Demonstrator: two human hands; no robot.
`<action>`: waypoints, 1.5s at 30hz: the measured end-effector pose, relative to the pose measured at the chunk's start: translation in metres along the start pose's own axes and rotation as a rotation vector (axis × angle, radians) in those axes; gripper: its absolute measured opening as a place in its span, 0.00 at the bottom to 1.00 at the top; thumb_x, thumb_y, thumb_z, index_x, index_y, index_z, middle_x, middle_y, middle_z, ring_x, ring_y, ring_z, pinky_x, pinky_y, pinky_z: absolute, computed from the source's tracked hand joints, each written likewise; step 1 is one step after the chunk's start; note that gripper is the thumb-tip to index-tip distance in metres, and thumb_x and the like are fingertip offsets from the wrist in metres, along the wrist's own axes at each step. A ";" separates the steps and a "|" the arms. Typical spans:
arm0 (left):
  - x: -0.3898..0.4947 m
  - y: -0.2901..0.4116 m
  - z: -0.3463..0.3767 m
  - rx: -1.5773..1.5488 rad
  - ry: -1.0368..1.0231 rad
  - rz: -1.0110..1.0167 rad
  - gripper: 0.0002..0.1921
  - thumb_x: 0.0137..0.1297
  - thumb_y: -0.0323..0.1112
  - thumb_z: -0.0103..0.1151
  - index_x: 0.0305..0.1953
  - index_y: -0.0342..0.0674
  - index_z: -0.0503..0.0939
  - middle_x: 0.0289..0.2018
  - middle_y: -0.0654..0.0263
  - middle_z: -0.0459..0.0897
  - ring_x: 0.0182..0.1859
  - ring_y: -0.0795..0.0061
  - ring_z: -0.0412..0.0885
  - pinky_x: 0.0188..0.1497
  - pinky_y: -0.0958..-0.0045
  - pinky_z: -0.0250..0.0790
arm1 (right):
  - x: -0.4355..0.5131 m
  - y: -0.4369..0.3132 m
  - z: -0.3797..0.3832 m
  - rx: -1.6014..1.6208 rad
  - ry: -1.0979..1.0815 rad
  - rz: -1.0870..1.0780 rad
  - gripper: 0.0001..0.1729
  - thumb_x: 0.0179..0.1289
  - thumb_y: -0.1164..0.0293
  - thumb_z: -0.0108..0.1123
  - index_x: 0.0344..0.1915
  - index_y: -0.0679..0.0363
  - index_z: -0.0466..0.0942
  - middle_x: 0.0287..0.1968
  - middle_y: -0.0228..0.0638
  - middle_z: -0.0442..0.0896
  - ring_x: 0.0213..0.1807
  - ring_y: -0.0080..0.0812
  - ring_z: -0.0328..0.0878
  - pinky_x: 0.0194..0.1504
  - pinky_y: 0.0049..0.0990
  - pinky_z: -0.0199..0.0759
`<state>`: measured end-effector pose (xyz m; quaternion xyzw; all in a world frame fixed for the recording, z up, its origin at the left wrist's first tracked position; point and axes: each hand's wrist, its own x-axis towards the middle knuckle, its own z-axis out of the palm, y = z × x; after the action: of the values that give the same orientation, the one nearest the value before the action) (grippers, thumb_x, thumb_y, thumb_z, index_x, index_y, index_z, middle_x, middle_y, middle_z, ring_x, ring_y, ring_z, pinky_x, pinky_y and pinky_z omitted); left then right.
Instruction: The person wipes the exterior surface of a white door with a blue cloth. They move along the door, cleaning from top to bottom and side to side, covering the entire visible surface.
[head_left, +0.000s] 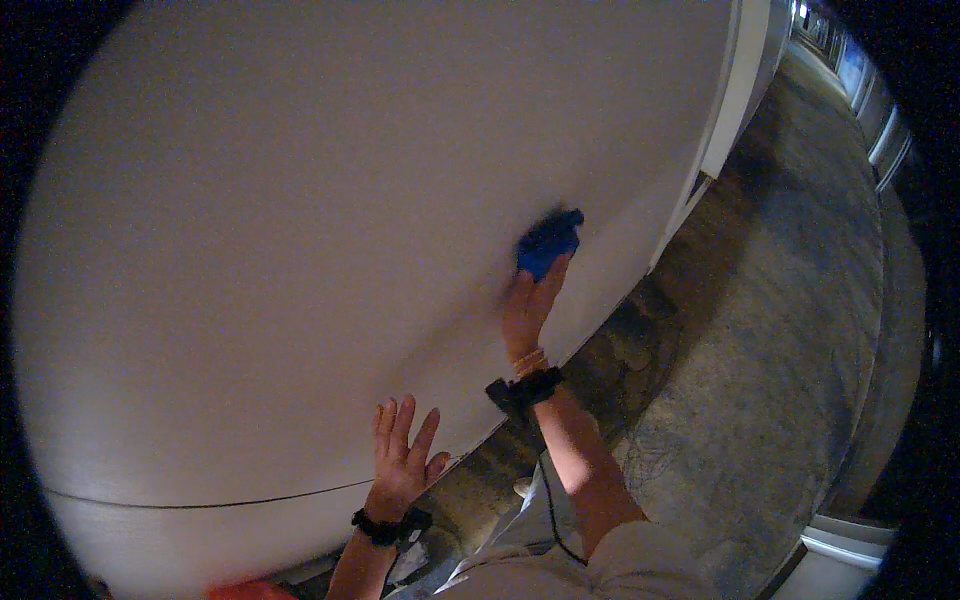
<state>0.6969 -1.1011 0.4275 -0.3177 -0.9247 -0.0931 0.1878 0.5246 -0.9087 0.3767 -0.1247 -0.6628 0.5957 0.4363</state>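
Note:
A large pale panel (315, 247) with a smooth face fills most of the view. My right hand (529, 304) reaches up across it, gripping a small blue object (551, 244) with a dark far side. The object lies against or very close to the panel; whether it is a cloth, a pad or a block I cannot tell. Lower and to the left, my left hand (403, 457) is spread over the panel near its edge and holds nothing. Contact between its fingers and the panel is not certain. Each wrist wears a black band.
A thin dark seam (210, 506) crosses the panel at lower left. Beyond the panel's edge lies a stained concrete-like floor (720, 375). A dark cable (553, 510) hangs beside my body. Something red (251, 589) shows at the bottom. Pale framing (739, 90) borders the upper right.

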 end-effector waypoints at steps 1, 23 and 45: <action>-0.001 -0.002 -0.004 -0.002 -0.091 -0.061 0.26 0.60 0.51 0.43 0.54 0.40 0.64 0.59 0.48 0.53 0.61 0.43 0.48 0.58 0.45 0.44 | -0.010 -0.005 0.002 -0.002 -0.006 -0.118 0.34 0.60 0.60 0.40 0.61 0.61 0.43 0.63 0.49 0.43 0.64 0.53 0.37 0.60 0.50 0.32; 0.044 -0.014 0.026 -0.068 -0.074 -0.074 0.27 0.53 0.44 0.53 0.55 0.46 0.63 0.60 0.58 0.53 0.62 0.55 0.50 0.60 0.51 0.43 | 0.001 0.006 0.023 0.088 -0.144 0.050 0.36 0.61 0.56 0.41 0.61 0.66 0.43 0.64 0.47 0.43 0.65 0.45 0.40 0.63 0.38 0.31; -0.095 -0.038 -0.049 0.008 0.582 -0.183 0.31 0.51 0.42 0.56 0.57 0.43 0.59 0.59 0.50 0.51 0.62 0.51 0.49 0.60 0.48 0.41 | -0.178 -0.160 0.057 -0.209 -0.561 -1.131 0.17 0.55 0.62 0.48 0.47 0.43 0.67 0.57 0.47 0.59 0.60 0.53 0.50 0.56 0.58 0.35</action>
<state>0.7569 -1.1973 0.4316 -0.1924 -0.8573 -0.1929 0.4368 0.6447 -1.1115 0.4488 0.3632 -0.7697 0.2156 0.4786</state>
